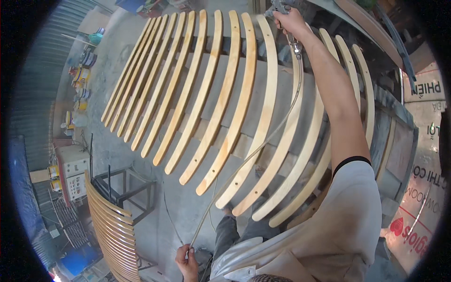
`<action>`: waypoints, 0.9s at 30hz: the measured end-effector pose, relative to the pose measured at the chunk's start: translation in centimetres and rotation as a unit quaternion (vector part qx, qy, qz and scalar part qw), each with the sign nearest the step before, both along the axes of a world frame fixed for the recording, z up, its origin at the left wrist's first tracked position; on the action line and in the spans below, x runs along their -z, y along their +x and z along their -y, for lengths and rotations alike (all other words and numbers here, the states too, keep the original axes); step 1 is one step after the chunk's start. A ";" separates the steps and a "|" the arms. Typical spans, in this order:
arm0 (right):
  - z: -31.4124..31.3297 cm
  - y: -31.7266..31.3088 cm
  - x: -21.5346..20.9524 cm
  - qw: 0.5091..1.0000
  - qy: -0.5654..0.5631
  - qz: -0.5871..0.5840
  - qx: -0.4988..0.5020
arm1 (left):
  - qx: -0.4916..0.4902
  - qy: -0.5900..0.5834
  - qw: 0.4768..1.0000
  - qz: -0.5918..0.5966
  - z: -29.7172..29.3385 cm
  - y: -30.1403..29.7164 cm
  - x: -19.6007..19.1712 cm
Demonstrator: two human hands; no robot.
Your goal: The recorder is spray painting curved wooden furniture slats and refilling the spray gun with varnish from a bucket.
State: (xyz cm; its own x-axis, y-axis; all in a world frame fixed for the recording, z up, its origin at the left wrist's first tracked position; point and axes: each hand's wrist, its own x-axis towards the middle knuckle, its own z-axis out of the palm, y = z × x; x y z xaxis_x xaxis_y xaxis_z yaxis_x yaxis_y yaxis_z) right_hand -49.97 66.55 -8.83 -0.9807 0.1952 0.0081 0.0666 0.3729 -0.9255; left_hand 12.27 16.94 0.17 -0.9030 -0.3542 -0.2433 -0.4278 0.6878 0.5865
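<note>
sprayer (pixel 280 6) in curled right fingers (pixel 282 18); left fingers (pixel 182 251) pinch hose (pixel 299 77)

Red-and-black lettering (pixel 436 88) and a heart (pixel 396 227) mark the sheeting (pixel 425 145).

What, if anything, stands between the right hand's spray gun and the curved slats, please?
Nothing visible blocks the spray gun from nearby curved slats; lower down, its hose, held by the left hand, passes before several.
</note>
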 end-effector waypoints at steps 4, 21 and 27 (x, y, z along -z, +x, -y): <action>0.4 -3.2 0.3 0.998 -0.029 -0.028 0.048 | -0.001 -0.005 1.000 -0.016 -0.4 -0.3 0.4; 10.3 31.0 -6.6 0.994 0.021 0.094 -0.058 | 0.042 0.045 0.998 0.015 12.7 6.7 6.1; 18.0 43.8 -7.1 0.989 -0.015 0.124 -0.084 | 0.057 0.043 0.997 -0.016 17.8 10.8 8.3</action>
